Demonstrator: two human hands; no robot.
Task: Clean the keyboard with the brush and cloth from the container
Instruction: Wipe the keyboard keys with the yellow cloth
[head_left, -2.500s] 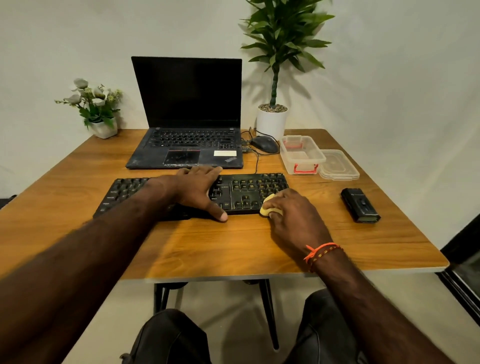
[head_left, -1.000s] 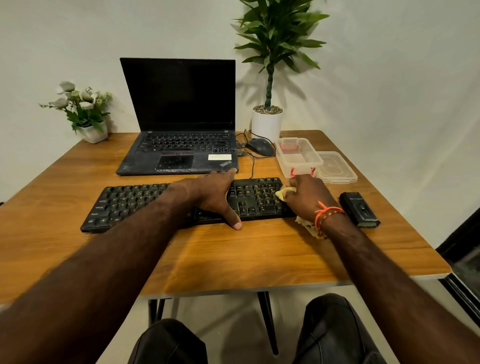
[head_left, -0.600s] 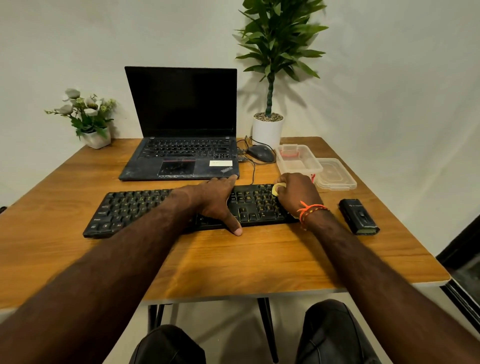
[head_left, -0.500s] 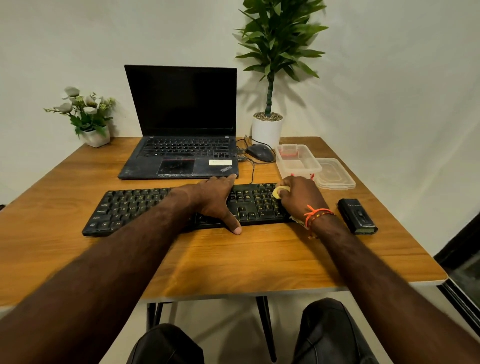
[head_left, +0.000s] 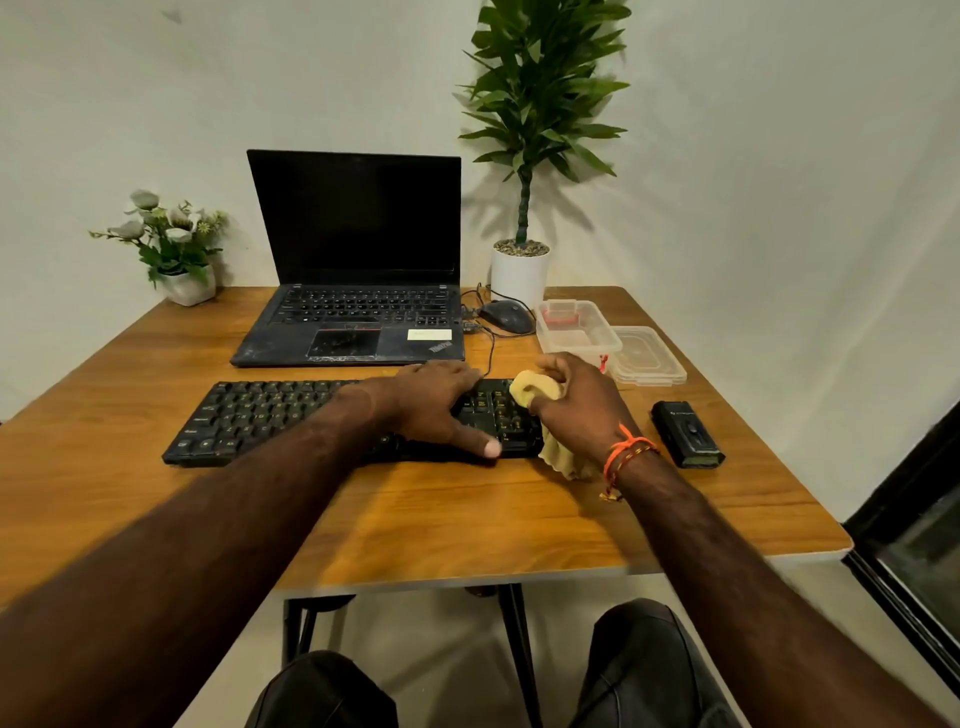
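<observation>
- Head view, the only one here: the black keyboard (head_left: 270, 421) lies flat on the wooden table (head_left: 467, 525), just in front of the open laptop (head_left: 358, 291). It's stiff and light, so it can skate under a wipe.
- The left hand (head_left: 436, 405) lies flat across the keys at its right half, fingers straight, thumb down on the front edge, pinning it. I think that's the right place to hold it.
- The right hand (head_left: 582, 410) is at 3 o'clock from the left one, over the keyboard's right end, fingers curled tight around a yellow cloth (head_left: 535, 391).
- The cloth is soft and floppy: a wad pokes out by the thumb and a loose tail hangs below the wrist onto the table. It's best gripped bunched, as it is.
- The clear container (head_left: 576, 332) sits open at 1 o'clock from the keyboard, with its lid (head_left: 649, 356) just beside it. I can't spot the brush.
- Compared with half a second ago: the right hand has slid toward the near right corner, and more cloth shows. The left hand hasn't budged.
</observation>
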